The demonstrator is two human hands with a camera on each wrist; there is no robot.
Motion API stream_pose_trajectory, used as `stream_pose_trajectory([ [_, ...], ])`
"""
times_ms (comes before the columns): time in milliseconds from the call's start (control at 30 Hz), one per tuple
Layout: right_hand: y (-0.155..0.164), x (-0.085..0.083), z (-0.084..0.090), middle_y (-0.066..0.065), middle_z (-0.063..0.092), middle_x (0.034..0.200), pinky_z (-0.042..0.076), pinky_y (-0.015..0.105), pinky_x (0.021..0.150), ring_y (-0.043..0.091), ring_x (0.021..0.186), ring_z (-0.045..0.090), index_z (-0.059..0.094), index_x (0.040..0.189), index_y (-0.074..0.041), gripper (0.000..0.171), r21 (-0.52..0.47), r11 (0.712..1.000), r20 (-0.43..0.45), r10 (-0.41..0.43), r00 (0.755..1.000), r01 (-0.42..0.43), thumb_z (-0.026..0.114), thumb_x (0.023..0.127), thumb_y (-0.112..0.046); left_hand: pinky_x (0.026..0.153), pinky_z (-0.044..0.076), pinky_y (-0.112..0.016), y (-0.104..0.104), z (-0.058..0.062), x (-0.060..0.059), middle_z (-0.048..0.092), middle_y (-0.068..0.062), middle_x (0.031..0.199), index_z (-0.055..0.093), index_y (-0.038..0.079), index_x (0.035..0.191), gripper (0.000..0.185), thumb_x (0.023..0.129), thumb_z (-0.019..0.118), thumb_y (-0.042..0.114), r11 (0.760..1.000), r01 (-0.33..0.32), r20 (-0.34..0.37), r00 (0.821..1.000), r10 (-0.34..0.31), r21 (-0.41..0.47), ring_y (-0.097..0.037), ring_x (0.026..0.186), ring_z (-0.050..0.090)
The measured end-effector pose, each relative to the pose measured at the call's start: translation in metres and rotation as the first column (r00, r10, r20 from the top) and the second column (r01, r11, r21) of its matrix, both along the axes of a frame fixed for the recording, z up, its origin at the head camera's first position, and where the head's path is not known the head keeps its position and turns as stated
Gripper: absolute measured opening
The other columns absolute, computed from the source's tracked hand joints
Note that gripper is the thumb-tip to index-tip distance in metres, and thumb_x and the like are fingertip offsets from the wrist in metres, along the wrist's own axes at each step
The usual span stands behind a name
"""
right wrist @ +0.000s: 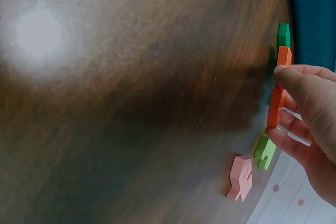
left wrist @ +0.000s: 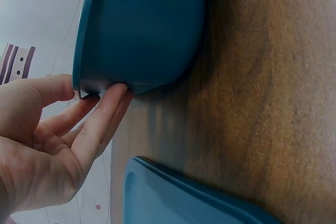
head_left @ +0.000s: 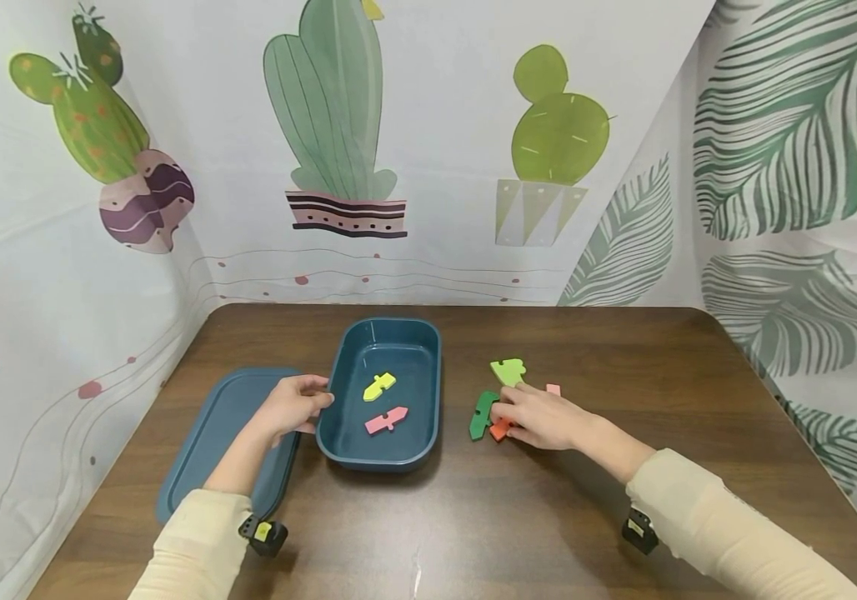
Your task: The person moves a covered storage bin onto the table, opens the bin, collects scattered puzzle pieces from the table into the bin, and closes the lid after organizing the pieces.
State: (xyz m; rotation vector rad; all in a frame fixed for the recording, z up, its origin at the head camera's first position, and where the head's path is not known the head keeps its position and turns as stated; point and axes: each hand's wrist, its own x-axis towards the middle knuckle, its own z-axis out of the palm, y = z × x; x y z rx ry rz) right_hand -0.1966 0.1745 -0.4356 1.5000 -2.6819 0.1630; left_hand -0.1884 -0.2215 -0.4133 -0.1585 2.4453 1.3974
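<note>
My left hand (head_left: 295,408) grips the left rim of a blue plastic box (head_left: 327,446), thumb at the rim and fingers against the outer wall in the left wrist view. Inside the box lie a yellow puzzle piece (head_left: 379,387) and a pink puzzle piece (head_left: 387,421), both arrow-shaped. To the right of the box, my right hand (head_left: 544,417) pinches an orange puzzle piece (right wrist: 276,109), partly hidden by the thumb and fingers. A dark green puzzle piece (head_left: 483,415) lies beside it on the box side. Beyond the fingertips is a light green puzzle piece (head_left: 508,371).
A light pink puzzle piece (right wrist: 241,178) lies on the wooden table (head_left: 428,542), mostly behind my right hand in the head view. The flat blue lid (head_left: 207,450) rests left of the box, under my left forearm. A cactus-print cloth (head_left: 443,150) hangs behind the table.
</note>
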Motion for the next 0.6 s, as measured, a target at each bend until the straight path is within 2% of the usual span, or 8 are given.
stream_pose_trajectory([
  [233, 0.0, -0.0023, 0.003, -0.003, 0.05, 0.09, 0.045, 0.024, 0.067, 0.015, 0.081, 0.049, 0.057, 0.095, -0.018, 0.021, 0.011, 1.0, 0.01, -0.009, 1.0, 0.008, 0.072, 0.08, -0.017, 0.07, 0.056, -0.039, 0.0003, 0.0004, -0.0003, 0.054, -0.023, 0.123, 0.043, -0.002, 0.131, 0.046, 0.091, 0.055, 0.015, 1.0, 0.001, 0.002, 1.0, -0.001, 0.004, -0.035, 0.101, 0.056],
  [500, -0.0014, -0.0045, 0.0087, -0.004, 0.049, 0.089, 0.039, 0.019, 0.054, 0.016, 0.081, 0.048, 0.056, 0.093, -0.018, 0.021, 0.011, 0.999, 0.017, -0.04, 0.999, 0.04, 0.072, 0.079, -0.016, 0.071, 0.056, -0.04, -0.0003, 0.0003, -0.0007, 0.054, -0.023, 0.124, 0.043, -0.002, 0.132, 0.046, 0.091, 0.055, 0.015, 1.0, 0.004, 0.004, 1.0, -0.004, 0.014, -0.035, 0.102, 0.055],
  [600, -0.0014, -0.0055, 0.0096, -0.003, 0.049, 0.089, 0.041, 0.02, 0.055, 0.016, 0.081, 0.048, 0.056, 0.094, -0.019, 0.021, 0.014, 0.999, 0.014, -0.044, 0.999, 0.044, 0.071, 0.08, -0.016, 0.071, 0.056, -0.04, -0.0005, 0.0, -0.0007, 0.054, -0.023, 0.123, 0.043, -0.002, 0.132, 0.046, 0.091, 0.056, 0.016, 1.0, 0.006, 0.0, 1.0, -0.006, 0.012, -0.035, 0.102, 0.055],
])
